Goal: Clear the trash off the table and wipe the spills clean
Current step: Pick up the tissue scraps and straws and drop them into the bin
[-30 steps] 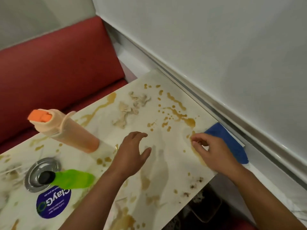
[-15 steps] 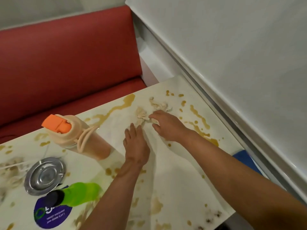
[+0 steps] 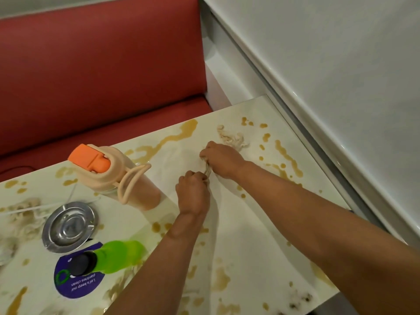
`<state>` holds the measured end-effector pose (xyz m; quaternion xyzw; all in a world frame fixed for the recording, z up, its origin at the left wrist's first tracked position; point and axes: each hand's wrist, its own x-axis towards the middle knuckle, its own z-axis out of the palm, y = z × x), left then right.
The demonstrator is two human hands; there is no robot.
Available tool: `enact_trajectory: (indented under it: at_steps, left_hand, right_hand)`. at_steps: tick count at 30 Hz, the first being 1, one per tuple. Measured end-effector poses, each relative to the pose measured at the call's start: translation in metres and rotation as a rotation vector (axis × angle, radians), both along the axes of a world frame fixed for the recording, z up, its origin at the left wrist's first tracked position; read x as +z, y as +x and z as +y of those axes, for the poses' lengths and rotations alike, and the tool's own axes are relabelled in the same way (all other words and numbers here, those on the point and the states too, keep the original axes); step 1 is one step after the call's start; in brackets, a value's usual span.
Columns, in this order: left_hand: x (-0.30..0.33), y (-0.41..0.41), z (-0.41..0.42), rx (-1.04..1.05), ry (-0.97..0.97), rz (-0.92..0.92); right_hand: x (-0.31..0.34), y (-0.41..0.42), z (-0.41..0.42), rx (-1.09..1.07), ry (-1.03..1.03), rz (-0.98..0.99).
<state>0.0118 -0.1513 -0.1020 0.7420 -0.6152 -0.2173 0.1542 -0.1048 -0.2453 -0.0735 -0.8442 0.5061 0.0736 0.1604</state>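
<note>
— Gathering trash is where it stands, I'd say — both hands are on a soggy wad of tissue (image 3: 207, 170) near the far end of the worktop (image 3: 254, 242). The right hand (image 3: 221, 159) has its fingers curled over the wad, and the left hand (image 3: 193, 193) pinches a strand of it just beside.

— So that grip is clenched on tissue, both sides?

— As far as I can see, yes. A second clump of tissue (image 3: 231, 138) lies just beyond the right hand, not yet picked up.

— And the spills?

— Untouched, by the look of it. Brown streaks (image 3: 287, 155) run along the wall side, another long trail (image 3: 179, 135) toward the red bench, and more blotches sit at the near edge. More shredded paper (image 3: 25, 214) lies at the far left, by the metal dish (image 3: 70, 226).

— Anything else in the way?

— A peach bottle (image 3: 127, 180) with an orange lid and a green bottle (image 3: 113, 255) on its side. I'd judge the job barely begun — trash first, then all the wiping.
</note>
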Motion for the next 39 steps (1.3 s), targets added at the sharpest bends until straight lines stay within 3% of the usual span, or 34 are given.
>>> enact_trajectory:
  at_steps: [6, 14, 20, 26, 34, 39]
  left_hand:
    - [0.032, -0.004, 0.018, 0.022, 0.020, 0.189]
    - [0.085, -0.025, 0.053, 0.064, 0.053, 0.575]
    - [0.104, -0.068, 0.088, -0.065, 0.196, 0.713]
    - [0.101, -0.117, 0.135, -0.227, 0.380, 0.773]
    - [0.104, -0.173, 0.192, -0.585, 0.445, 0.692]
    - [0.080, -0.174, 0.202, -0.820, 0.198, 0.225]
  right_hand:
    - [0.018, -0.027, 0.028, -0.185, 0.048, -0.196]
    - [0.067, -0.088, 0.123, -0.489, 0.035, -0.558]
    - [0.065, -0.121, 0.216, -0.534, -0.013, -0.613]
    - [0.056, -0.155, 0.293, -0.766, -0.092, -0.687]
    - [0.058, -0.202, 0.386, -1.132, -0.218, -0.682]
    - [0.035, -0.226, 0.435, -1.340, -0.284, -0.632]
